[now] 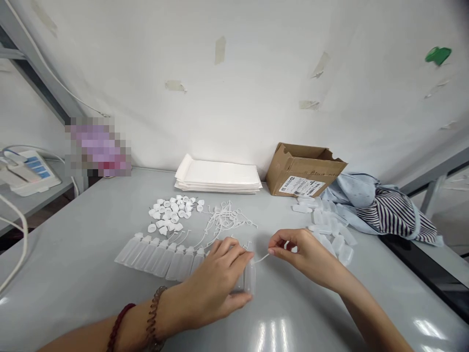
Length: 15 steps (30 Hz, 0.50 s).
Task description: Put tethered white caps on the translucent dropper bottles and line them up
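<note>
A row of translucent plastic bottles [161, 259] lies side by side on the grey table, several with thin white straps at their necks. My left hand [216, 281] reaches over the right part of the row, hiding some bottles. Its fingers and thumb are closed around the bottle at the right end [250, 278]. Just right of that bottle's neck, my right hand [304, 249] pinches the free end of a thin white strap [261, 258]. Behind the row are a tangle of loose white straps [227, 217] and a heap of small white caps [172, 210].
Loose translucent plastic pieces [331, 222] are scattered at the right, beside a cloth bundle [395, 210]. Against the wall stand a stack of white envelopes [220, 176] and an open cardboard box [306, 168]. A white device [31, 171] with cables is at far left.
</note>
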### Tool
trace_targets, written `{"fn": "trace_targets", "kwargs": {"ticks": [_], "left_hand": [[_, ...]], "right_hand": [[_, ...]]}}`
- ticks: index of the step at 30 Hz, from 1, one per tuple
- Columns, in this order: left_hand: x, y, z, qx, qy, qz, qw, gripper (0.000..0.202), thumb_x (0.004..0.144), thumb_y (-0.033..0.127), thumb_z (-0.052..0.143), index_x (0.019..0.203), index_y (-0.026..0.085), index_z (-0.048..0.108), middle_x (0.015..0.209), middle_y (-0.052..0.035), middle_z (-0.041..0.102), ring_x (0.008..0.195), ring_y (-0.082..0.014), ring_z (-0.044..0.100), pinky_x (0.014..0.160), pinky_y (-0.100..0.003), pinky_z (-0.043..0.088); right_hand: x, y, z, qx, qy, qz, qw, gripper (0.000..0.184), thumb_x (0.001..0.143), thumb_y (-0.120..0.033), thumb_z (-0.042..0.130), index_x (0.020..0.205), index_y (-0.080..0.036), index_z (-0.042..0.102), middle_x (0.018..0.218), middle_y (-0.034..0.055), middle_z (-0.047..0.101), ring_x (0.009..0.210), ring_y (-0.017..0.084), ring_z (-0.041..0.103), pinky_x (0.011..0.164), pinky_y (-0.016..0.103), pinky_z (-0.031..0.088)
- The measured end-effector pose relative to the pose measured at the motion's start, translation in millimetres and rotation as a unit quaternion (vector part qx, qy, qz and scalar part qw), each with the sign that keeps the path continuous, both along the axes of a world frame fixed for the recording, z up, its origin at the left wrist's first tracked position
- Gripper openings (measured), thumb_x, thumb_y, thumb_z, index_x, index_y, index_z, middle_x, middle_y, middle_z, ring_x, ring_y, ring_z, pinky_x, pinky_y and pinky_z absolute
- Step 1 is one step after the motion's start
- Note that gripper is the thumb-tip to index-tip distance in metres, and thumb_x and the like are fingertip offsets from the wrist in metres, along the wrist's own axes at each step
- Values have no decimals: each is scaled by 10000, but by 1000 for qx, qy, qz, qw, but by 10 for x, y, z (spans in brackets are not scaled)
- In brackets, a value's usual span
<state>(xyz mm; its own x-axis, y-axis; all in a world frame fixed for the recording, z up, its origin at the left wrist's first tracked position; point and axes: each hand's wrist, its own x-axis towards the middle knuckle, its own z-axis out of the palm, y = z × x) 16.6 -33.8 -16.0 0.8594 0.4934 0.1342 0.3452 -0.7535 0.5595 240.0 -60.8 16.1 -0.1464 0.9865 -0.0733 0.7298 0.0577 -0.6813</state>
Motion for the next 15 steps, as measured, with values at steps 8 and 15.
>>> {"fn": "trace_targets", "kwargs": {"ticks": [8, 15], "left_hand": [[7, 1, -15, -17, 20, 27, 999, 470, 775, 196, 711, 1195, 150, 508, 1159, -112, 555, 1116, -308, 433, 959, -504, 420], [13, -11, -41, -15, 24, 43, 999, 466, 774, 189, 703, 1196, 152, 509, 1190, -117, 532, 1141, -316, 421, 968, -503, 428]], "right_hand": [[-18, 16, -28, -4, -22, -6, 1000, 135, 828, -207, 577, 732, -203, 672, 734, 12, 698, 656, 167, 604, 585, 287, 441], [-30, 27, -55, -14, -33, 0, 999, 137, 835, -198, 554, 745, -198, 657, 772, 25, 697, 699, 177, 604, 649, 307, 456]]}}
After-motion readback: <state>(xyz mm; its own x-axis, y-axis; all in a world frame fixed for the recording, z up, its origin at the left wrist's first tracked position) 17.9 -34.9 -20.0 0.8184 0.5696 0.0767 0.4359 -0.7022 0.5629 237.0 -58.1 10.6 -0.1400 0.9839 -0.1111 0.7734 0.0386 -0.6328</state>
